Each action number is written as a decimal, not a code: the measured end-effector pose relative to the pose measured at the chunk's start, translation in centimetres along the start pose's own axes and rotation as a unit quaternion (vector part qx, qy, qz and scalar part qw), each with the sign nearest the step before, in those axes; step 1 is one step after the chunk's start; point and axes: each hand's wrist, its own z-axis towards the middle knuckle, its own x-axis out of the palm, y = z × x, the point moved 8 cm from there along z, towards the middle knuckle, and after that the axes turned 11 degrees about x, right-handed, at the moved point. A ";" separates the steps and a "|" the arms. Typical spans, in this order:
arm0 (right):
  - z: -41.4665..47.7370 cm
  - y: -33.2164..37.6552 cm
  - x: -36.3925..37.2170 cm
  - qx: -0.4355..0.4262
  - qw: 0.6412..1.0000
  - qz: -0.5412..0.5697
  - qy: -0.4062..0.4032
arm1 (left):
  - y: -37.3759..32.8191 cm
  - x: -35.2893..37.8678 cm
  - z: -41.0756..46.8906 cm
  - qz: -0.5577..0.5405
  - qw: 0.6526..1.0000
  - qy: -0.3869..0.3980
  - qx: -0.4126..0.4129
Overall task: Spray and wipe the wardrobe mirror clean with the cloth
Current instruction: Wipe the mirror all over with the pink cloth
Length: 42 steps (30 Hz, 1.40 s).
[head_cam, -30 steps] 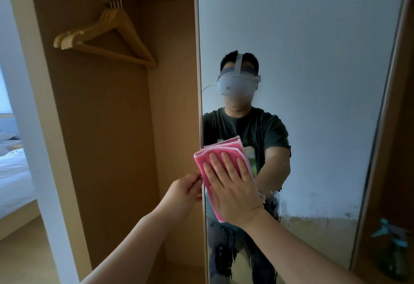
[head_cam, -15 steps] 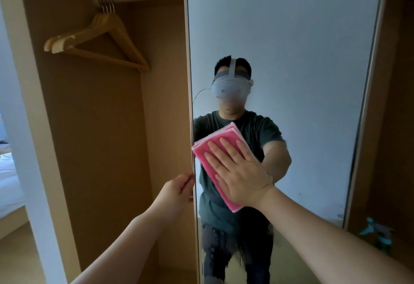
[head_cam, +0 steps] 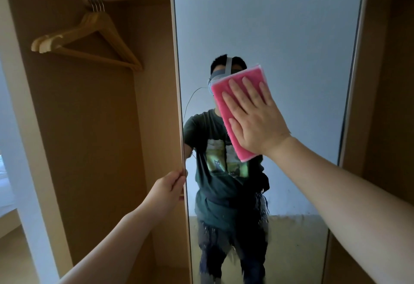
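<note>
Wiping is the step in hand. The right hand [head_cam: 255,122] lies flat with fingers straight and spread, pressing the folded pink cloth [head_cam: 218,88] against the mirror [head_cam: 291,37]. The cloth sits a little above the middle of the glass, its long side tilted so that the top corner points to about 1 o'clock. The left hand [head_cam: 168,188] has its fingers curled round the door edge at roughly 8 o'clock on the mirror, thumb in front, and I judge that it is steadying the panel against the push. The upper glass, from 10 through 2 o'clock, reads even. Toward 6 o'clock, drips and smeared streaks [head_cam: 257,207] cross the reflection; they look like wet spray, though the view there is too dim and warped to be sure. No spray bottle shows, so spraying is probably done. I would put the wipe at partway, with the lower third seemingly not yet cleaned. The next move calls for firm, even palm pressure and overlapping strokes worked down toward 6 o'clock, with the cloth kept flat so that it does not bunch. The left hand should hold on while this is done so that the door does not swing. Wooden hangers [head_cam: 89,43] hang in the open bay at 10 o'clock in the view.
</note>
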 end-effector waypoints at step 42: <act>-16.1 1.8 3.4 0.115 0.989 0.051 0.076 | -1.2 0.1 -0.4 0.085 0.996 0.002 0.000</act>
